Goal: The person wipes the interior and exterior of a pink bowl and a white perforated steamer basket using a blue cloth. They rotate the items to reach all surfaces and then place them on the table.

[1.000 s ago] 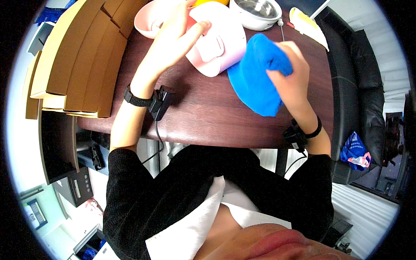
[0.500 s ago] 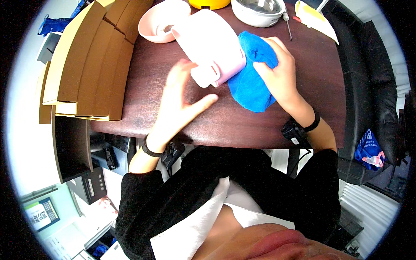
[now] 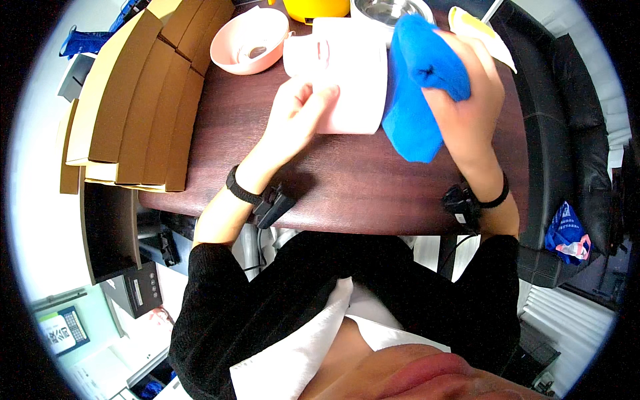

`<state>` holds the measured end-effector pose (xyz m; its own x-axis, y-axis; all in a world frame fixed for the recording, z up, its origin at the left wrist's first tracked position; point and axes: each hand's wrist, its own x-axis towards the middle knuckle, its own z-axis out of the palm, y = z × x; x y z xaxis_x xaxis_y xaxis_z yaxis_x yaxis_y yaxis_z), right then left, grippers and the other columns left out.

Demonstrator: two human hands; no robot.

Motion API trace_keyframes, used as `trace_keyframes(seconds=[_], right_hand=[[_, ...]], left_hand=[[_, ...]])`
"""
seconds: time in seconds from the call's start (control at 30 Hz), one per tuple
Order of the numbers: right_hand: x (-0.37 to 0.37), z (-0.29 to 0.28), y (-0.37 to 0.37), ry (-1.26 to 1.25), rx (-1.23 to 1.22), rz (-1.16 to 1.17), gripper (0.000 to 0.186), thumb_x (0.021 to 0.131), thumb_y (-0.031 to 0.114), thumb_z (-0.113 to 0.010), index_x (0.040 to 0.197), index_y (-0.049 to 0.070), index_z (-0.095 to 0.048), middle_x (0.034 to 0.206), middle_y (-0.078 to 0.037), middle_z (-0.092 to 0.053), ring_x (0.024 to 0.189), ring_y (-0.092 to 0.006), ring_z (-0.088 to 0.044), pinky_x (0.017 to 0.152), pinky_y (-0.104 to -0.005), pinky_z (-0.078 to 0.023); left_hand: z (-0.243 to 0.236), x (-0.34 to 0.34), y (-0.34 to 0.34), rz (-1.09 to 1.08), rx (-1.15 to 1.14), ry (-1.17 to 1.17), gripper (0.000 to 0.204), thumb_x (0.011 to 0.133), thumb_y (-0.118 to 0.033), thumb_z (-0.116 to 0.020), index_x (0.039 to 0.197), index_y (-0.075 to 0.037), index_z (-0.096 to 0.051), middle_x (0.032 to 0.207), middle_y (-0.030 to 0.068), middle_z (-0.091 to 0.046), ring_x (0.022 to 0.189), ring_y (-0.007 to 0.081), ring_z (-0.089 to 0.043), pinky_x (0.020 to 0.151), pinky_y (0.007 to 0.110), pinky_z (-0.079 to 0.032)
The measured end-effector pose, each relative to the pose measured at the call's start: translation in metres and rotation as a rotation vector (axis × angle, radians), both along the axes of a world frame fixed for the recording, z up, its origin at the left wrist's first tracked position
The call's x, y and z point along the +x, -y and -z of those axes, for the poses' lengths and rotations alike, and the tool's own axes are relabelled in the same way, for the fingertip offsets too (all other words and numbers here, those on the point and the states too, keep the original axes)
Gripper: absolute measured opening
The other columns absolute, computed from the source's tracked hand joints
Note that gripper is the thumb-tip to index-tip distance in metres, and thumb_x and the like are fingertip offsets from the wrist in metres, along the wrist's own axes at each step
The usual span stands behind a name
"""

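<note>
Clearly, in the head view, the right hand (image 3: pixel 472 110) gripped the cloth (image 3: pixel 413 110), its fingers closed around the bunched blue fabric, with the rest hanging to the left of them and toward the body. The left hand (image 3: pixel 285 130) had its fingers curled at the near left side of the pink casing (image 3: pixel 357 83), the thumb laid over its surface, pinching it. The casing spread forward and rightward from those fingers, between the two hands, and the cloth hung just beside its right side; whether they touched could not be told, nor whether the casing rested on the tabletop (image 3: pixel 360 193) or was raised.

Beyond the left fingers and to their left stood the pink bowl (image 3: pixel 228 61); farther ahead of them was the yellow thing (image 3: pixel 317 8). The white pot (image 3: pixel 358 8), steel inside, stood past the casing, ahead and left of the right fingers. A yellow-and-white piece (image 3: pixel 477 28) lay just beyond the right hand. Well left of the left fingers were the cardboard boxes (image 3: pixel 133 100).
</note>
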<state>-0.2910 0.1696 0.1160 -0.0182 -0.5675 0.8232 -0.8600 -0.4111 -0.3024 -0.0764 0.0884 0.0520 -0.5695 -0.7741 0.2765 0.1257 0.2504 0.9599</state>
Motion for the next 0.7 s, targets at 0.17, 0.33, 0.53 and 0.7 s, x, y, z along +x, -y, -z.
trace_keyframes(seconds=[0.17,0.33,0.53,0.7], right_hand=[[0.02,-0.026,0.023,-0.323,-0.06,0.025,0.048,0.057,0.015,-0.078,0.103,0.014,-0.065,0.098,-0.006,-0.061,0.095,-0.0263,-0.059,0.079,-0.037,-0.05],[0.032,-0.012,0.046,-0.471,0.016,0.089,0.046,0.057,0.023,-0.079,0.101,0.014,-0.065,0.096,-0.004,-0.06,0.093,-0.0222,-0.058,0.075,-0.0342,-0.051],[0.026,-0.019,0.077,-0.501,0.013,0.097,0.035,0.062,0.017,-0.073,0.096,0.009,-0.065,0.096,-0.009,-0.059,0.094,-0.0267,-0.058,0.077,-0.0379,-0.05],[0.027,-0.002,0.081,-0.685,-0.06,0.12,0.025,0.065,0.019,-0.068,0.088,0.012,-0.061,0.084,-0.003,-0.056,0.082,-0.0216,-0.057,0.066,-0.0323,-0.051]], left_hand=[[0.005,-0.012,0.002,-0.028,0.026,-0.202,0.027,0.1,-0.023,-0.049,0.113,0.0,-0.056,0.101,0.0005,-0.06,0.09,0.0054,-0.053,0.081,0.021,-0.044],[0.009,-0.006,0.006,0.098,-0.03,-0.107,0.032,0.094,-0.02,-0.061,0.118,0.0,-0.054,0.105,0.0024,-0.062,0.093,0.0079,-0.057,0.083,0.025,-0.048],[0.041,-0.016,0.013,-0.027,-0.154,0.056,0.024,0.091,-0.024,-0.064,0.096,0.0,-0.066,0.072,0.0006,-0.061,0.067,0.0056,-0.051,0.06,0.025,-0.045],[0.044,-0.021,0.016,-0.067,-0.2,0.043,0.025,0.093,-0.024,-0.062,0.096,0.0,-0.067,0.07,0.0025,-0.061,0.064,0.0061,-0.051,0.058,0.025,-0.045]])
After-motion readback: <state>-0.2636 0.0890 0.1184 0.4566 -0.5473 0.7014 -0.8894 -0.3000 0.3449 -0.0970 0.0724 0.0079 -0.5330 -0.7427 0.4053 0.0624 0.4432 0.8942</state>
